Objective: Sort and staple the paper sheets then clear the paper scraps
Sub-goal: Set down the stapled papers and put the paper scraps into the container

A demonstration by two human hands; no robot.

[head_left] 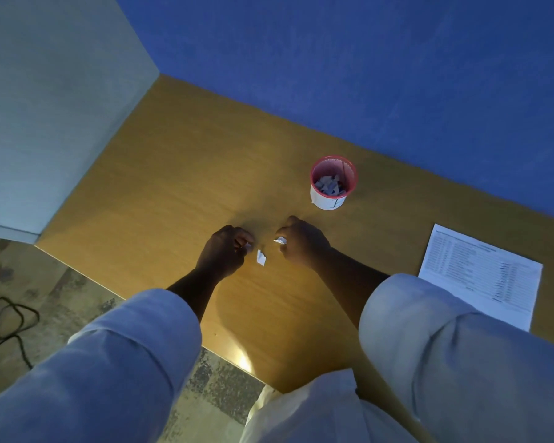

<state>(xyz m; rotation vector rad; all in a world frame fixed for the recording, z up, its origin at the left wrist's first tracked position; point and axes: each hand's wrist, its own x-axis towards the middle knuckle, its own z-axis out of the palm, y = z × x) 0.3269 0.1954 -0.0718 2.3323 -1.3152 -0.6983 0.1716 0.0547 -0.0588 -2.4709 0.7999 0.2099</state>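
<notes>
Showing both my hands low over the wooden table (173, 174), centre of the frame.
Left hand (226, 251): fingers curled tight into a loose fist; something small sits at the fingertips, too small for me to tell what.
Right hand (303, 241): fingers drawn in, thumb and forefinger pinched on a white paper scrap (280, 240) that sticks out toward the left.
Loose scrap (261, 258): white, lying on the table between my two hands, just beside the left one, touching neither.
Cup (332, 183): red-rimmed, white-walled, upright, upper right of my hands, with paper bits inside.
Printed sheets (480, 274): flat on the table at the right of the frame, well apart from the cup.
Sleeves (135, 353): pale, rolled above my forearms, lower frame.
</notes>
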